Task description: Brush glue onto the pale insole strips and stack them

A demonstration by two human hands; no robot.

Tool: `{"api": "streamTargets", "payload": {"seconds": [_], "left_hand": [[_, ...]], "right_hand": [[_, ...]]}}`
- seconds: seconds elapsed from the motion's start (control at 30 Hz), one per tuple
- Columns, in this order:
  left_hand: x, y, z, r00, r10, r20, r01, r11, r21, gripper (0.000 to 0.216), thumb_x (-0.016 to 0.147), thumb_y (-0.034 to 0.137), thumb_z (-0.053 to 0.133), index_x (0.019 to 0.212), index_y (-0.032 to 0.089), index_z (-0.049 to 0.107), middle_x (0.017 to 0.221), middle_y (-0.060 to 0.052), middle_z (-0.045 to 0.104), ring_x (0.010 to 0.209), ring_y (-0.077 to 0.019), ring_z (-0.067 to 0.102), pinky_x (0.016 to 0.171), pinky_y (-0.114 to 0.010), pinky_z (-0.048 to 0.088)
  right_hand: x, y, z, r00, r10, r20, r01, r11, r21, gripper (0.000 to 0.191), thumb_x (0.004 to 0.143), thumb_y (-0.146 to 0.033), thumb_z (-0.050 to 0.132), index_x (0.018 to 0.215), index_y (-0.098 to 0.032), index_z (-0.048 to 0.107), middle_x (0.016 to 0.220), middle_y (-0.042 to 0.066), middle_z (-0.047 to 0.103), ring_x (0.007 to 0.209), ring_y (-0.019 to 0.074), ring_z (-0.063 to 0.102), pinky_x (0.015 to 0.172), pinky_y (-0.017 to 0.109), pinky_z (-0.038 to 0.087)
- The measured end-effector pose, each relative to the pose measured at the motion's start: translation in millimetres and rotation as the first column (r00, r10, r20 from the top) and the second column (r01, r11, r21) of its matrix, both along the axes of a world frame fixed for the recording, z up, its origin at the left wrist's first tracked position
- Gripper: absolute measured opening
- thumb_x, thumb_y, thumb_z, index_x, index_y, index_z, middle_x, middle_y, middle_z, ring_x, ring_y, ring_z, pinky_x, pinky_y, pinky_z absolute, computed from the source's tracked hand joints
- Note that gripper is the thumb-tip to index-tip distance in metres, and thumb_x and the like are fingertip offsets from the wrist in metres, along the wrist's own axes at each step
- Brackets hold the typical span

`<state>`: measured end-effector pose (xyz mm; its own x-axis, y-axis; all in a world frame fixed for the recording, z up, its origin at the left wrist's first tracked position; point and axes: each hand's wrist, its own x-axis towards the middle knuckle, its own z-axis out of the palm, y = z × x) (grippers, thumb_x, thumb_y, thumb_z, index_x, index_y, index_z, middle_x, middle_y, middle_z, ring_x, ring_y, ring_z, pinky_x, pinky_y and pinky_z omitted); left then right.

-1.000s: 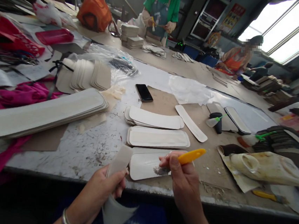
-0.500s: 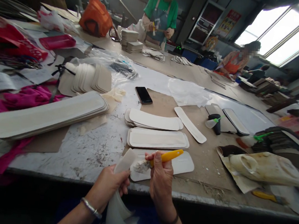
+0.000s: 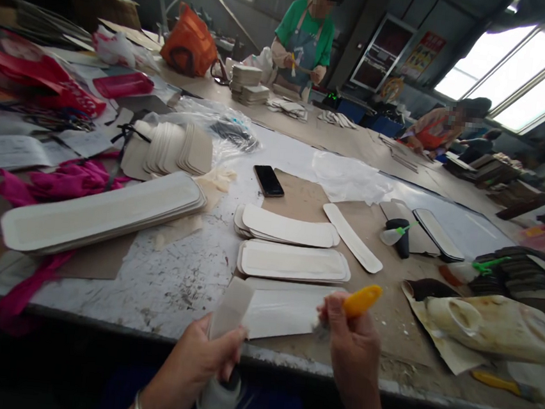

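My left hand (image 3: pixel 202 365) is closed around a bundle of thin white strips (image 3: pixel 229 310), held upright at the table's near edge. My right hand (image 3: pixel 354 347) grips a yellow-handled brush (image 3: pixel 361 300), its bristles pointing left over a white oblong piece (image 3: pixel 282 308) lying flat on the table in front of me. Just beyond lie two stacks of white oblong pieces (image 3: pixel 293 261) and a single narrow white strip (image 3: pixel 352 237).
A long stack of white panels (image 3: pixel 103 211) and pink fabric (image 3: pixel 63 178) lie left; a black phone (image 3: pixel 268 180) sits mid-table. Glue bottles (image 3: pixel 398 231), a stained pouch (image 3: pixel 487 325) and dark pieces are right. A person in green (image 3: pixel 305 34) and another in orange (image 3: pixel 434 127) work across.
My right hand swept the brush left to the strip in my left hand, then back right over the flat piece. The view shifted slightly.
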<state>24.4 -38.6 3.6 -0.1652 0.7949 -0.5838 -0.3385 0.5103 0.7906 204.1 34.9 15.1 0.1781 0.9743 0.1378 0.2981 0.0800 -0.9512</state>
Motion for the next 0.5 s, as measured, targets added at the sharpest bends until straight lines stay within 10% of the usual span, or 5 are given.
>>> {"api": "streamTargets", "payload": {"seconds": [0.17,0.5], "left_hand": [[8.8,-3.4,10.2,0.990,-0.092,0.105,0.084,0.993,0.078,0.041,0.058,0.052,0.075,0.056,0.016,0.054,0.039,0.004,0.050,0.036,-0.0056,0.039,0.040,-0.019,0.027],[11.2,-6.4,7.0,0.983,-0.040,0.177,0.020,0.993,0.114,0.041,0.062,0.053,0.074,0.062,0.013,0.065,0.051,-0.003,0.065,0.041,-0.0113,0.054,0.043,-0.021,0.042]], "right_hand": [[-50.8,-20.8,9.7,0.924,0.314,-0.217,-0.368,0.883,-0.290,0.030,0.062,-0.043,0.072,0.068,-0.017,0.058,0.054,-0.004,0.052,0.049,0.0111,0.046,0.048,0.024,0.041],[-46.7,-25.0,-1.1,0.931,0.349,-0.110,-0.366,0.885,-0.288,0.031,0.074,-0.046,0.058,0.059,-0.019,0.052,0.049,-0.005,0.043,0.047,0.0100,0.038,0.046,0.023,0.034]]}}
